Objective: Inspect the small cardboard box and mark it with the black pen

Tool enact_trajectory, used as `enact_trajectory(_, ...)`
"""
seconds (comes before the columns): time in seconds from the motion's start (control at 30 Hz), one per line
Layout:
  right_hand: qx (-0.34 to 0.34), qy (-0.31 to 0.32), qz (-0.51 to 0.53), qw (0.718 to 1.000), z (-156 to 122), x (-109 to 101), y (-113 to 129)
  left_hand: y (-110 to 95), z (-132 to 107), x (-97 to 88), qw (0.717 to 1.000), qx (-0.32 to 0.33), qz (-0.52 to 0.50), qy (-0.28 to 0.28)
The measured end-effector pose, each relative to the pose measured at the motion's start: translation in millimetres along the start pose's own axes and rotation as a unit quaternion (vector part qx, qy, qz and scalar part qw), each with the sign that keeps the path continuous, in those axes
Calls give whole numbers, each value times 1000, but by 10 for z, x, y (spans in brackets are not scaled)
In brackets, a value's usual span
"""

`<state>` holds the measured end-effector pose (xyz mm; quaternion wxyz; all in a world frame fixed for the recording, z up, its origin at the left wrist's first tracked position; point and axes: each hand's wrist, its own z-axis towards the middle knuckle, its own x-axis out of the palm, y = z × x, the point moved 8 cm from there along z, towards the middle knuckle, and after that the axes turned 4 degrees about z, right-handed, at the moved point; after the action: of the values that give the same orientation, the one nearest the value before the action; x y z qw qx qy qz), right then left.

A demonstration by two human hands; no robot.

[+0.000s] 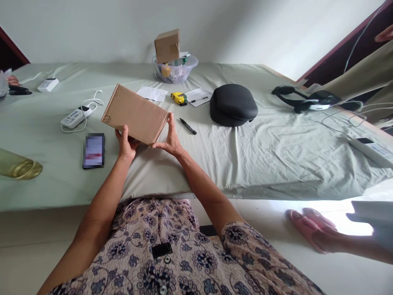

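A brown cardboard box [136, 114] is held tilted above the cloth-covered table by both of my hands. My left hand [125, 144] grips its near lower edge, thumb on the front face and the other fingers partly hidden beneath. At the right end, my right hand [171, 138] spans the box's short side between thumb and fingers. Just right of that hand lies a black marker [188, 126]. A phone [93, 150] with a blurred screen lies left of my left hand. Behind the box are a sheet of white paper [152, 94] and a yellow tape measure [179, 98].
A plastic basin [190, 63] at the back carries a smaller cardboard box [167, 46]. A black hard case [233, 105], a headset [313, 100] and a power strip [76, 117] lie around. A bottle [21, 166] rests at left. Other people are at both sides.
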<state>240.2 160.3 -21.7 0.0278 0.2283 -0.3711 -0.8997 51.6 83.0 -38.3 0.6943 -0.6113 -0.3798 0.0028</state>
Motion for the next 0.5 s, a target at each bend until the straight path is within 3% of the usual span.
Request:
enact_trajectory(0.23, 14, -36, 49, 998, -22, -41, -26, -11, 13, -17, 1000, -1, 3, -5)
enact_trajectory(0.5, 73, -169, 150, 971, -15, -433, -153, -41, 39, 1, 999, 10, -5, 39)
